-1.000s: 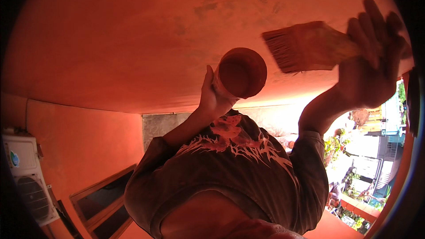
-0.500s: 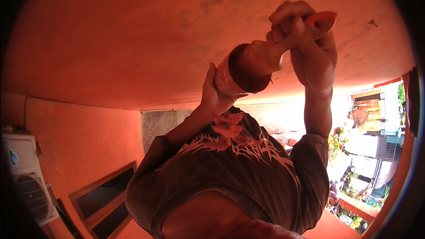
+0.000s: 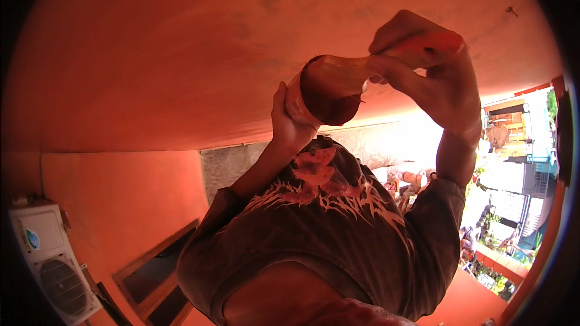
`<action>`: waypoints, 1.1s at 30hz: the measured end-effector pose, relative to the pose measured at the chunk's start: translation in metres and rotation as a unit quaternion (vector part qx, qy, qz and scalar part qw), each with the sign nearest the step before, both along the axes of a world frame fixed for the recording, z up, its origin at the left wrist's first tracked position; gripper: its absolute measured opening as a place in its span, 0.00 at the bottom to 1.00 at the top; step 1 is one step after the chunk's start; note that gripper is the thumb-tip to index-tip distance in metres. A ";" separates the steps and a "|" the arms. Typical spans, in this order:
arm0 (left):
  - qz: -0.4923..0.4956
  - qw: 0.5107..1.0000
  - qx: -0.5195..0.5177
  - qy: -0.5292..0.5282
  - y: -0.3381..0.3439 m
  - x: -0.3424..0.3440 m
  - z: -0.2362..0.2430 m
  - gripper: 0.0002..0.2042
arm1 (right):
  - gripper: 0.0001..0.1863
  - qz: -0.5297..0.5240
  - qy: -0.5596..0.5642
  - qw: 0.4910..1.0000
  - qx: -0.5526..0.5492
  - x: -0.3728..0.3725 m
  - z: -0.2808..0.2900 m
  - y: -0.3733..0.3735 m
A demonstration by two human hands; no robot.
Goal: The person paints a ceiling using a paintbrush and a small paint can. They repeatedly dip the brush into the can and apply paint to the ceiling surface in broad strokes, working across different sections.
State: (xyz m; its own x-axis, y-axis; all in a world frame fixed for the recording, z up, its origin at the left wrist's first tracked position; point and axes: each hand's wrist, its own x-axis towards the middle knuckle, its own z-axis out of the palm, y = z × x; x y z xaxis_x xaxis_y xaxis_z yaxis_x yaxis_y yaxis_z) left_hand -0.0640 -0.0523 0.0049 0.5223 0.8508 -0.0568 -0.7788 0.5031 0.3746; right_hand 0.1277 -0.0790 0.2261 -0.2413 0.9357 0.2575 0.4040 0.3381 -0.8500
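Note:
My left hand [image 3: 292,125] cups a round paint can [image 3: 294,101] from its side and underside. Its thumb lies along the outer wall, and the other fingers are mostly hidden. The can is tilted, its dark mouth turned to the right. A wide paintbrush [image 3: 347,73] reaches into this mouth, its bristle end partly inside. My right hand [image 3: 450,87] is closed round the brush handle, whose red end sticks out past the fingers. How much paint the can holds cannot be made out.
An orange wall [image 3: 151,54] with darker patches fills the upper view. At the left are an air-conditioner outdoor unit [image 3: 57,265] and a wood-framed window [image 3: 154,271]. On the right, a bright outdoor area shows plants [image 3: 492,281] and a dark gate-like frame [image 3: 539,175].
The brush has turned flatter, and my right hand has shifted slightly right and changed its hold along the handle. The can has moved a little to the left and up in the view.

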 end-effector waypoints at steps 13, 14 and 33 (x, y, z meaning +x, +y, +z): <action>0.002 0.997 0.077 -0.033 0.000 0.005 0.007 0.27 | 0.10 0.053 -0.097 0.993 0.029 -0.020 -0.036 0.010; 0.004 0.996 0.079 -0.031 -0.001 0.005 0.008 0.27 | 0.10 0.050 -0.103 0.993 0.037 -0.021 -0.038 0.010; 0.005 1.000 -0.009 -0.007 -0.005 0.001 0.004 0.28 | 0.09 0.023 -0.167 0.983 0.070 -0.025 -0.032 0.003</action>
